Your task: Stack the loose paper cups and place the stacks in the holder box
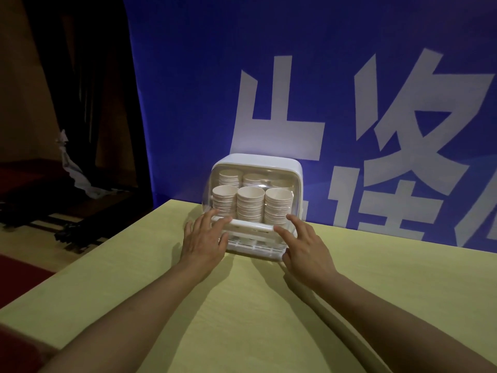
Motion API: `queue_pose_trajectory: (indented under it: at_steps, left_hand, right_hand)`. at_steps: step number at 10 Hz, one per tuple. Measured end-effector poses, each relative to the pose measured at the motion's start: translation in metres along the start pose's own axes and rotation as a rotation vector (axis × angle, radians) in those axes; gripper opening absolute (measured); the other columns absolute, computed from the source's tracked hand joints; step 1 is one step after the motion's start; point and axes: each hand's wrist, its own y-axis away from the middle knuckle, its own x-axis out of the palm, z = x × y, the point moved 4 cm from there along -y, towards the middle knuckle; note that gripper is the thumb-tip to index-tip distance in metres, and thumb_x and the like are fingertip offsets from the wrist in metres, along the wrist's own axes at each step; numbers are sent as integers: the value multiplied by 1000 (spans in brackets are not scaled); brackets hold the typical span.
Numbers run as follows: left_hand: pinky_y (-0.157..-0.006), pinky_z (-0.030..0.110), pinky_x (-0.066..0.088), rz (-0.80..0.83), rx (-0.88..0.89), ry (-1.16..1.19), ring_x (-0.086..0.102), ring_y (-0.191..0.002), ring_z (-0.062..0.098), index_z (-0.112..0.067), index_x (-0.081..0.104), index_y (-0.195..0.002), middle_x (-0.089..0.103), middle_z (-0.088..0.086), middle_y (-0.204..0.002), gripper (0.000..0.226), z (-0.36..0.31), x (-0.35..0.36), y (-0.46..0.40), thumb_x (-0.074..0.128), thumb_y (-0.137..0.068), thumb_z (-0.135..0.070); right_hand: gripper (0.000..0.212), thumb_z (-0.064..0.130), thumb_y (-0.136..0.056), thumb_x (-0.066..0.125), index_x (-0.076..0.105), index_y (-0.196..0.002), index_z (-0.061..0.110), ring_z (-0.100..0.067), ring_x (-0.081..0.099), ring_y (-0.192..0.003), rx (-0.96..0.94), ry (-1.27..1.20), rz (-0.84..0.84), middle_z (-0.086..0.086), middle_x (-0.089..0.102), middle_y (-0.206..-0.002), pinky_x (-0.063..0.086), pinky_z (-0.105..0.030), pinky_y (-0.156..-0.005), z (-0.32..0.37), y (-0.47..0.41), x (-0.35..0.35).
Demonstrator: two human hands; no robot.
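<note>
Blue cloth with large white characters, a banner (295, 76), fills the space behind our work. Below it the pale yellow-green tabletop (242, 305) spreads toward us, bare of any loose cups as far as we can see. The holder box (255, 203), white with a clear domed door, stands upright near the far edge of the tabletop, close to the banner. Inside it the cup stacks (250, 204) stand in two rows, three in front and more behind, mouths up.

Our left hand (204, 238) lies at the box's lower left front, fingers (219, 220) spread and loosely open, tips touching the left end of the white door handle bar (250, 224). Our right hand (306, 244) mirrors it at the right end, also open and gripping nothing, thumb tip on the bar. That bar runs left to right between our hands, straight ahead of both, neither hand clearly nearer. We judge the stacking done; what remains is settling the door shut or squaring the box.
</note>
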Motion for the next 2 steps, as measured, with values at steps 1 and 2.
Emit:
queue_pose_trajectory:
  at_steps: [1,2]
  left_hand:
    - [-116,49,27,-7,-16,-24,34,-143,23,-37,56,-135,42,-3,-154,39,-16,-14,-1,46,-98,-40]
    - [-108,45,32,-17,59,35,45,-130,21,-35,59,-129,53,-7,-139,43,-53,-24,8,44,-89,-41]
  right_hand:
    - [69,42,-98,57,17,-155,45,-23,19,-151,-9,-45,78,7,6,-168,34,-45,-116,2,5,-15]
    - [70,36,-96,61,22,-153,46,-19,33,-144,6,-135,132,10,19,-164,44,-38,-109,-5,28,-28]
